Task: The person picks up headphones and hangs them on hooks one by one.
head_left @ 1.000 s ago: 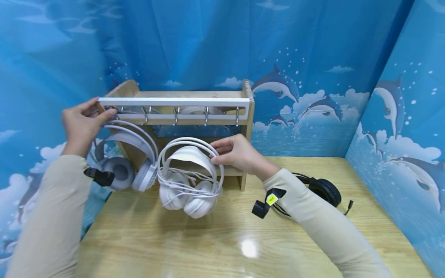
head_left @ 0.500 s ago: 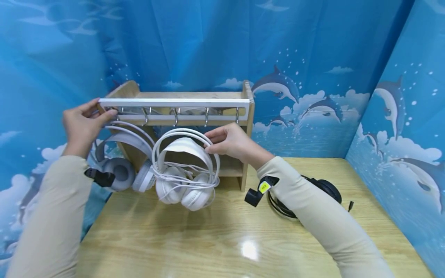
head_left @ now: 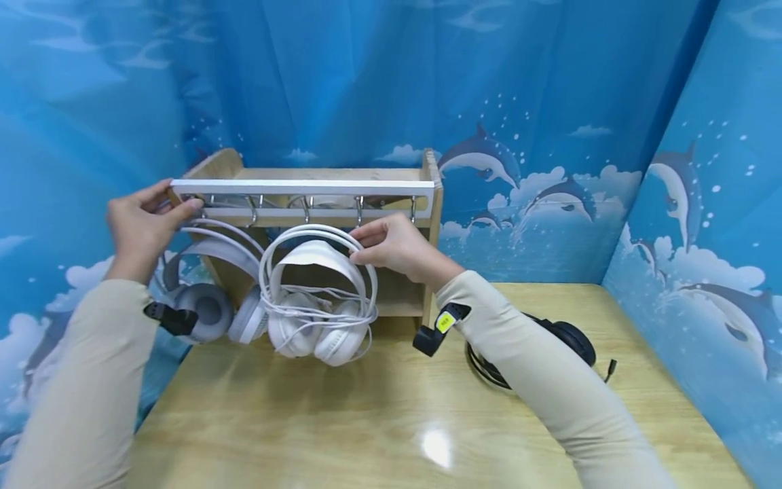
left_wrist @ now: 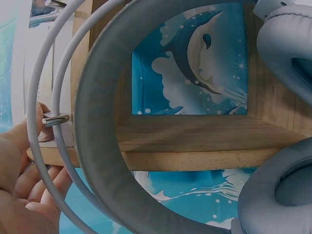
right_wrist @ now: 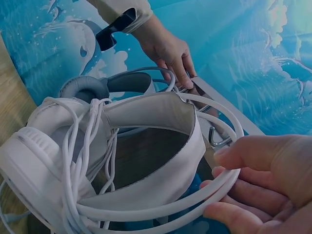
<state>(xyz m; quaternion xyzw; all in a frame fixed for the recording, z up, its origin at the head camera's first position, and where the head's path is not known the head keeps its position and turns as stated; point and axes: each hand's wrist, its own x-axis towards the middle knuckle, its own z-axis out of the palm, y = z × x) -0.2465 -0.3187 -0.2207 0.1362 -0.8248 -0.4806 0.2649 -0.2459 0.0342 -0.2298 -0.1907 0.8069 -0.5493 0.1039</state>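
At the left end of the white hook rail (head_left: 305, 185), my left hand (head_left: 139, 221) grips the rail's corner, thumb in front and fingers behind. Below that hand, grey-padded headphones (head_left: 222, 255) hang by their double headband from a hook (left_wrist: 56, 119). My right hand (head_left: 397, 248) pinches the right side of the double headband of white headphones (head_left: 318, 299). Their cable is wound around the ear cups. In the right wrist view the headband stands close to a bare hook (right_wrist: 217, 139); whether they touch is unclear.
The rail is fixed to the front of a wooden shelf (head_left: 430, 163) on the wooden table (head_left: 293, 421). Black headphones (head_left: 574, 339) with a microphone lie to the right, partly behind my right sleeve. A blue dolphin curtain (head_left: 342, 81) backs the table.
My right hand has carried the white headphones up and to the left, closer to the hooks and overlapping the grey-padded pair. My left hand keeps its grip on the rail.
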